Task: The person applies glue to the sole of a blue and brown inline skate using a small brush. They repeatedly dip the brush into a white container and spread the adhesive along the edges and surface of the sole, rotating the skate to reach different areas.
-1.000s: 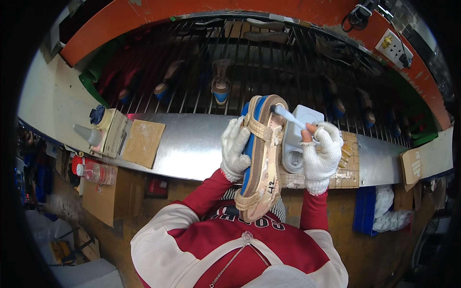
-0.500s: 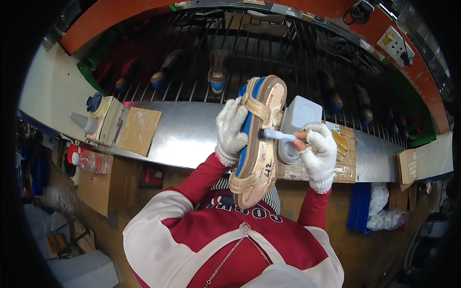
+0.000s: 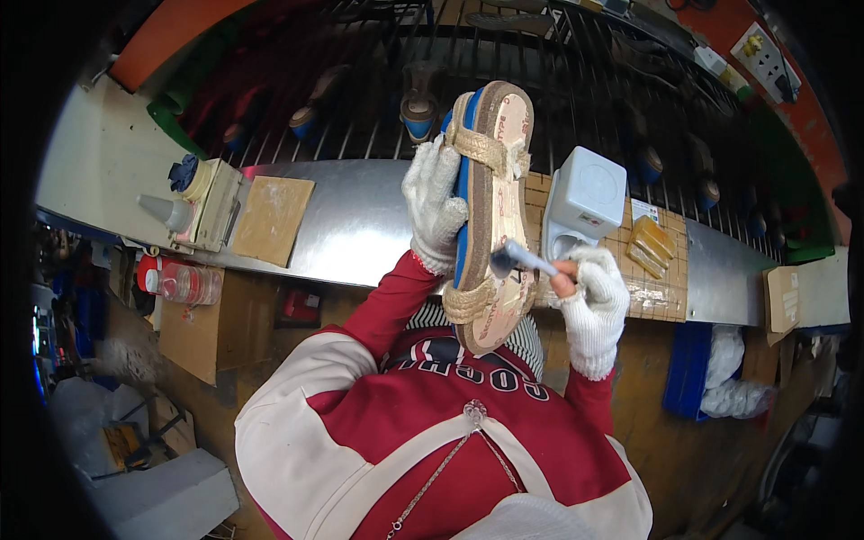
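Observation:
My left hand (image 3: 435,202), in a white knit glove, grips the left side of a sandal (image 3: 484,207) built on a blue last. The sandal stands lengthwise in front of my chest, its pale underside turned up. Woven tan straps wrap over its edges onto that underside. My right hand (image 3: 594,301), gloved with bare fingertips showing, pinches the pale handle of a small brush (image 3: 533,258). Dark bristles touch the underside above the lower strap. Just beyond my right hand stands a pale grey-white plastic container (image 3: 589,189).
A metal bench (image 3: 346,207) runs across, with a tan board (image 3: 273,220) at left. Amber blocks (image 3: 652,247) lie on a gridded mat at right. Behind is a dark rack with blue-tipped shoe lasts (image 3: 418,126). A clear bottle (image 3: 189,283) and a blue crate (image 3: 688,371) sit lower down.
The brush has moved down along the sandal's underside toward the lower strap, and its handle slants more. The sandal sits higher in the picture, and the whole view has shifted slightly.

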Tool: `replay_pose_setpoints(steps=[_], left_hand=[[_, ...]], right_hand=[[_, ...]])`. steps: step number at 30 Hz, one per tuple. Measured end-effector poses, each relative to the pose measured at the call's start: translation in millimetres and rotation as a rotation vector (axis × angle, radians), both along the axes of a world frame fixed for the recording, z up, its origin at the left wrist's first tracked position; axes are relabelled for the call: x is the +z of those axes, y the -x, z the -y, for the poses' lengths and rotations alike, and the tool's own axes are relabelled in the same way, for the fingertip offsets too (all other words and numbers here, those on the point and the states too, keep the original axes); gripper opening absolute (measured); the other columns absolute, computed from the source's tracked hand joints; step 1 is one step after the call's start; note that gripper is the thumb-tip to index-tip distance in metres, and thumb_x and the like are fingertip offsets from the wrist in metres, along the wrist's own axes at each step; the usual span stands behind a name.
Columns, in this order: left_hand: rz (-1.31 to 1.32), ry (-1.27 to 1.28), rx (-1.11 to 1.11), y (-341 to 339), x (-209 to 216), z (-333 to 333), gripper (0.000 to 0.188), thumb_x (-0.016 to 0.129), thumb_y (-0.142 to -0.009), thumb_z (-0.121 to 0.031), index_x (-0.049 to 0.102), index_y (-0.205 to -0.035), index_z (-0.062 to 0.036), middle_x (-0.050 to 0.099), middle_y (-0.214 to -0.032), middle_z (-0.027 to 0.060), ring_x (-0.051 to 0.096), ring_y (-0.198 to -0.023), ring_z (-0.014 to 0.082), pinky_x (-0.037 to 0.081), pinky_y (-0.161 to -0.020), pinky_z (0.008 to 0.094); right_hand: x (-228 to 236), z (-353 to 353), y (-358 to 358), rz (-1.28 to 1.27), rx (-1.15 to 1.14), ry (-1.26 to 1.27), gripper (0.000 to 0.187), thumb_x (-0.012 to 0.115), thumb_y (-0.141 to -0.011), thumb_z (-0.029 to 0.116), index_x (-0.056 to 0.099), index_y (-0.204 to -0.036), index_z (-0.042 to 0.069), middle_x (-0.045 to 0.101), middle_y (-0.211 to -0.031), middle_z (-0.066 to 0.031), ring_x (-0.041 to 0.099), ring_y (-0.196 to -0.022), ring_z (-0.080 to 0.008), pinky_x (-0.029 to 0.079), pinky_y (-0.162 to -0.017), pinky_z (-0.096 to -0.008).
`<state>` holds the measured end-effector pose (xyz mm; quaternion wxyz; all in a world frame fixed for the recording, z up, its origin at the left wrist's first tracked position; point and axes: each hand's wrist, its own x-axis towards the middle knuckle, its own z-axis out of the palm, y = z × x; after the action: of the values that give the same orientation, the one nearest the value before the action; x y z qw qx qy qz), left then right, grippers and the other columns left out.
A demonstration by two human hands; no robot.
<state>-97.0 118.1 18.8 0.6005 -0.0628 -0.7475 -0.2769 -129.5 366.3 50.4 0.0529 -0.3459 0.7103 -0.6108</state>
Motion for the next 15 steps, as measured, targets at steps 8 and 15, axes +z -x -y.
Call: replay_pose_setpoints(steps=[8, 15], left_hand=[[0.035, 0.190, 0.041, -8, -20, 3, 0.056, 0.062, -0.092, -0.033, 0.047, -0.145, -0.0216, 0.046, -0.152, 0.0175, 0.056, -0.123, 0.0475, 0.048, -0.083, 0.0604], [0.008, 0.229, 0.102, -8, -18, 2, 0.055, 0.056, -0.096, -0.037, 0.046, -0.145, -0.0139, 0.051, -0.147, 0.0186, 0.060, -0.114, 0.0451, 0.048, -0.078, 0.0560]], right_hand=[[18, 25, 17, -0.393, -0.240, -0.115, 0.018, 0.080, -0.080, 0.012, 0.077, -0.096, 0.004, 0.067, -0.095, -0.0078, 0.059, -0.090, -0.0232, 0.045, -0.079, -0.0346], [33, 33, 13, -0.865, -0.469, -0.164, 0.019, 0.081, -0.077, 0.008, 0.077, -0.096, 0.004, 0.067, -0.095, -0.0078, 0.060, -0.093, -0.0247, 0.044, -0.083, -0.0365]])
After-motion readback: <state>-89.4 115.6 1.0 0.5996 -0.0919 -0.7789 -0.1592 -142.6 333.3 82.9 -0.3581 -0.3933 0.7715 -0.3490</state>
